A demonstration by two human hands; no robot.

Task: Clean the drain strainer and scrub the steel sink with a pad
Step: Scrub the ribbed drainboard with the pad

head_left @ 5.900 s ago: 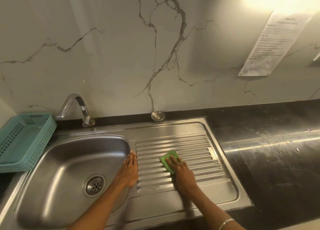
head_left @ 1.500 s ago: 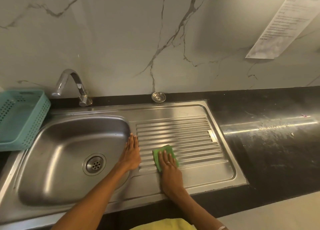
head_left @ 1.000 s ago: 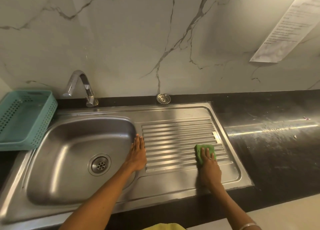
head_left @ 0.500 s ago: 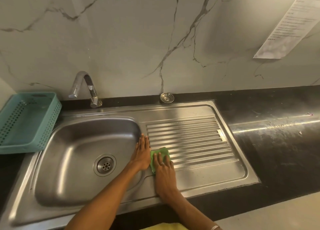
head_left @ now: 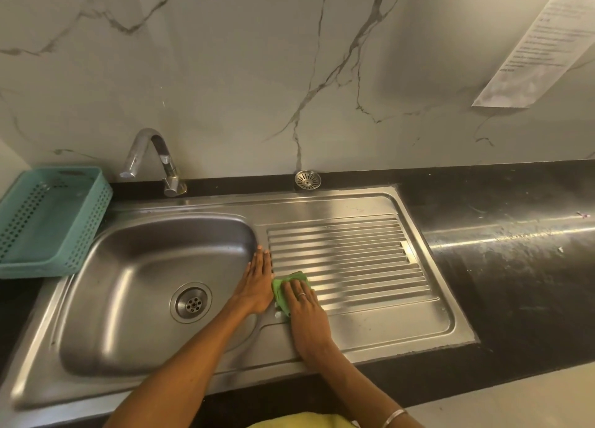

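Observation:
My right hand (head_left: 302, 300) presses a green scrub pad (head_left: 282, 291) flat on the left end of the ribbed drainboard (head_left: 354, 260) of the steel sink (head_left: 154, 286). Its fingers lie straight over the pad. Beside it, my left hand (head_left: 257, 286) rests flat on the ridge between basin and drainboard, fingers straight. The loose drain strainer (head_left: 307, 180) sits on the black ledge behind the drainboard, against the wall. The basin's drain (head_left: 191, 302) lies to the left of my left hand.
A curved steel tap (head_left: 151, 157) stands behind the basin. A teal plastic basket (head_left: 48, 218) sits left of the sink. Black countertop (head_left: 515, 250) stretches to the right. A printed paper sheet (head_left: 547, 41) hangs on the marble wall.
My right hand swept the pad from the drainboard's right end back to its left end, beside my left hand, and stays there now. My left hand kept its place.

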